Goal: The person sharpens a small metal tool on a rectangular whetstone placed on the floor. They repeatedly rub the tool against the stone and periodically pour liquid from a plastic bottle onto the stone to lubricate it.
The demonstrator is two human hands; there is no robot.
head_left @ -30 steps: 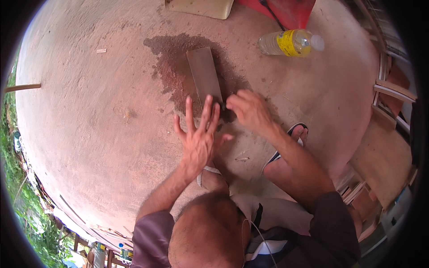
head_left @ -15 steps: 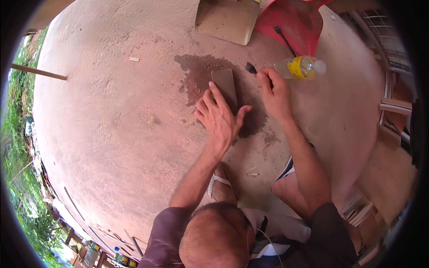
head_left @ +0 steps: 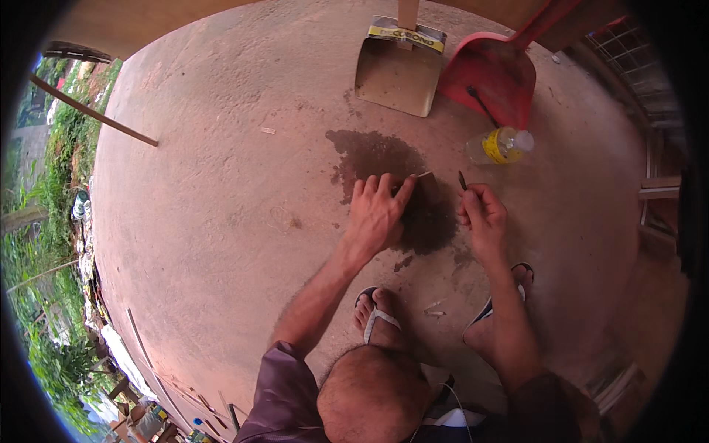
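Nearest, a flat, brown rectangular block [head_left: 428, 186] is partly covered by the left hand [head_left: 377, 214]; whether it is clasped or merely pressed cannot be told. A small dark blade-like tool [head_left: 462, 181] is pinched in the grip of the right hand [head_left: 485, 220], apart from the block. The pinkish concrete floor [head_left: 221, 192] is already wetted in a dark patch [head_left: 369, 151]; remaining work cannot be judged. Beyond, yellow labelling is carried by a clear plastic bottle [head_left: 480, 150] and a beige dustpan [head_left: 395, 81].

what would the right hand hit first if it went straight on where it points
Most likely the clear plastic bottle with a yellow label, ahead of the right hand; the red dustpan comes after it. The hand's height is hard to judge, so it might pass over the bottle.
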